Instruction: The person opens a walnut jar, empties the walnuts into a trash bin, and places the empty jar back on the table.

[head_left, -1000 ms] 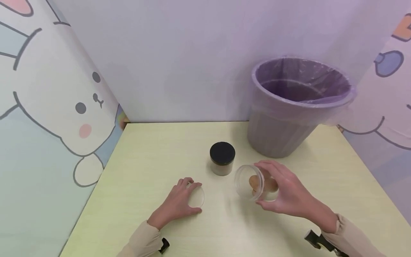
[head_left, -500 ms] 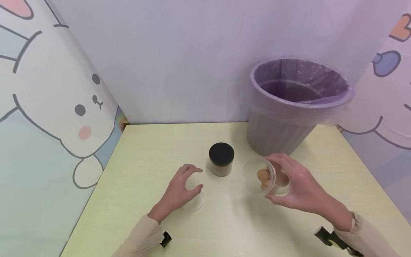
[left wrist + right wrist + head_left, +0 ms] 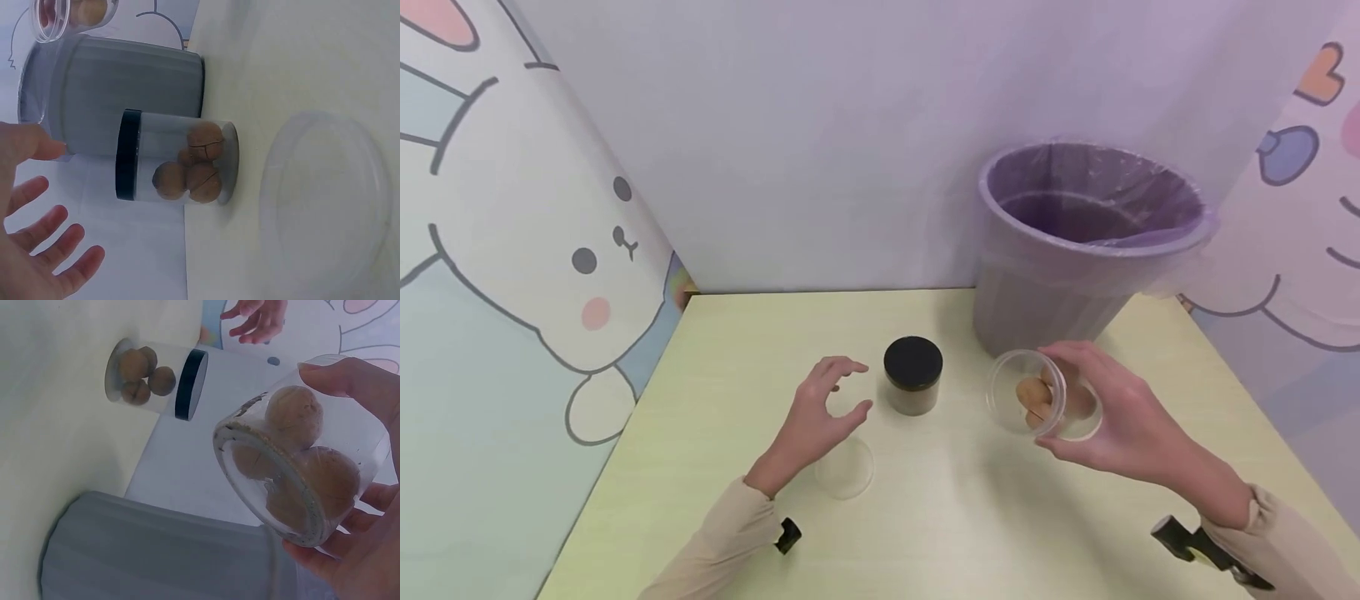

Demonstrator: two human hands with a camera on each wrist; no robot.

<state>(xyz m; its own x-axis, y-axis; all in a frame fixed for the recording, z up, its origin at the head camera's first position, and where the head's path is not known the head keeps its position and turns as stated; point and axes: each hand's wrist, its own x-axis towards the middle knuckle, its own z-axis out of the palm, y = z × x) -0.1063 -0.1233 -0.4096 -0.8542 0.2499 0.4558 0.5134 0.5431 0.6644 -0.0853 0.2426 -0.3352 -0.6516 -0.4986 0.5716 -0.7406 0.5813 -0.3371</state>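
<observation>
My right hand (image 3: 1108, 417) grips a clear, lidless jar (image 3: 1060, 392) above the table, its mouth tilted to the left in the head view. Several round brown nuts (image 3: 1033, 395) lie inside it. A second clear jar (image 3: 165, 150) with a black lid (image 3: 913, 363) stands upright on the table, with several cracked brown nuts (image 3: 204, 182) at its bottom. Just left of that jar, my left hand (image 3: 816, 417) hovers with fingers and thumb spread, holding nothing. Below it a round translucent lid (image 3: 845, 468) lies flat on the table.
A large grey bin (image 3: 1045, 292) with a translucent liner stands at the back right, close behind the lidless jar. A pale wall (image 3: 820, 167) rises at the table's (image 3: 760, 342) back edge. Panels with cartoon prints stand on both sides.
My left hand has come off the translucent lid and moved up and forward beside the black-lidded jar. My right hand has carried the lidless jar right and forward, nearer the bin.
</observation>
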